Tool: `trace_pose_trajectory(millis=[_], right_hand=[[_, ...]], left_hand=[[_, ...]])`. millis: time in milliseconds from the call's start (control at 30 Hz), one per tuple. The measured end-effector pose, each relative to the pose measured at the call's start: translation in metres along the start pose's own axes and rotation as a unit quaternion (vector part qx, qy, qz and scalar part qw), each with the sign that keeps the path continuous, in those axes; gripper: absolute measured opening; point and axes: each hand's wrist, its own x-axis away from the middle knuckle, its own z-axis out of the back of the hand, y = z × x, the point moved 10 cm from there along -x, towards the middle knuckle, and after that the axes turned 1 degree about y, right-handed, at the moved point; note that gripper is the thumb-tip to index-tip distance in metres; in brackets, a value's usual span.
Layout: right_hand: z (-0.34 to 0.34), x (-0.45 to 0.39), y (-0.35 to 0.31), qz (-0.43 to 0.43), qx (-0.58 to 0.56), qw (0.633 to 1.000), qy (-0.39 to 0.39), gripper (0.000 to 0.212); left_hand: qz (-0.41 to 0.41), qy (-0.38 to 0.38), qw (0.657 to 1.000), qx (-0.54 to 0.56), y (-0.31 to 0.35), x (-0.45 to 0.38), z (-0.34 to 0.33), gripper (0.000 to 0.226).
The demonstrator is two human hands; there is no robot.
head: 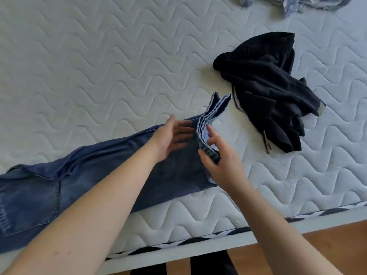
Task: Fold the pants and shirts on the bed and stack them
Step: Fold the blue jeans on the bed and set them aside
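Note:
Blue jeans (95, 167) lie stretched along the near edge of the white quilted mattress (99, 66), waist at the left, legs laid together. My right hand (220, 155) is shut on the leg cuffs (210, 118), which stand lifted and bent up off the bed. My left hand (170, 135) rests flat and open on the denim just left of the raised cuffs. A crumpled black garment (266, 92) lies unfolded on the mattress to the right, apart from the jeans.
A bunched grey-blue garment (294, 2) lies at the far top right of the bed. The mattress edge with black-and-white piping (297, 216) runs along the bottom right. Below it is wooden floor (337, 241).

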Motion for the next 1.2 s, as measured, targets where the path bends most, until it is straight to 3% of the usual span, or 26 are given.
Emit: trace_pose_trajectory(millis=[67,100,267,333,467,533,700,900,1000,1200], right_hand=[[-0.022,-0.001,-0.016,0.006,-0.024,0.999,-0.03,0.031],[-0.035,-0.002,-0.026,0.022,-0.004,0.998,-0.053,0.026],[-0.095,0.002,-0.077,0.124,0.09,0.98,-0.126,0.019],[-0.119,0.006,-0.092,0.141,0.104,0.974,-0.145,0.018],[-0.17,0.022,-0.119,0.175,0.13,0.956,-0.198,0.021],[-0.192,0.03,-0.128,0.176,0.147,0.953,-0.199,0.02],[-0.235,0.052,-0.14,0.165,0.126,0.96,-0.186,0.026],[-0.278,0.082,-0.136,0.155,0.129,0.951,-0.235,0.048],[-0.304,0.091,-0.13,0.152,0.164,0.931,-0.288,0.055],[-0.341,0.102,-0.124,0.18,0.205,0.879,-0.392,0.074]], left_hand=[[-0.008,-0.005,0.997,0.082,0.016,0.013,0.016,0.075],[-0.012,-0.012,0.996,0.092,0.022,0.02,0.023,0.08],[-0.016,0.01,0.999,0.038,0.032,0.051,0.073,0.091],[-0.018,0.032,0.999,0.031,0.029,0.064,0.098,0.081],[-0.07,0.142,0.986,-0.054,0.021,0.087,0.166,0.03],[-0.078,0.194,0.974,-0.092,0.01,0.097,0.199,0.017],[-0.07,0.232,0.967,-0.072,-0.02,0.123,0.25,0.021],[-0.087,0.313,0.936,-0.132,-0.047,0.16,0.304,0.016],[-0.09,0.36,0.917,-0.147,-0.058,0.176,0.328,0.021],[-0.082,0.378,0.903,-0.184,-0.071,0.182,0.353,0.039]])
